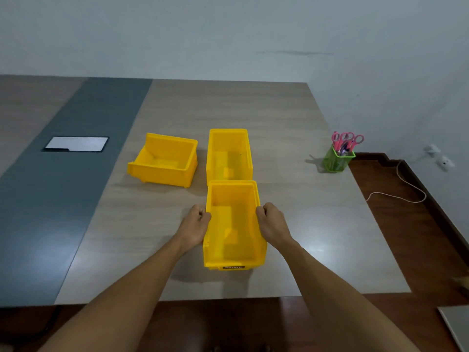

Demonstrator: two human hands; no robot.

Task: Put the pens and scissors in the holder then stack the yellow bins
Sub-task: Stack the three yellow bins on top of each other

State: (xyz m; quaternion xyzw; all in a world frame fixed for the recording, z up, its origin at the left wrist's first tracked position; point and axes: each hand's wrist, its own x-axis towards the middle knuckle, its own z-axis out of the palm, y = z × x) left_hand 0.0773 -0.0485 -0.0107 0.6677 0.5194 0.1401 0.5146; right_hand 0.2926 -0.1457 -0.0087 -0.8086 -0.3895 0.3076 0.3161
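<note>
Three yellow bins (232,219) unstacked — pink scissors (347,139) upright in green holder (337,161)

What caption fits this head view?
Both hands grip the nearest yellow bin; scissors already stand in the green holder.

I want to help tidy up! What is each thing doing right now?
Near bin: empty, gripped on both sides.
Middle bin: empty, unstacked.
Far-left bin: empty, standing apart, turned.
Holder: upright, holding scissors.
Left hand: closed on near bin's left wall.
Right hand: closed on its right wall.
</note>
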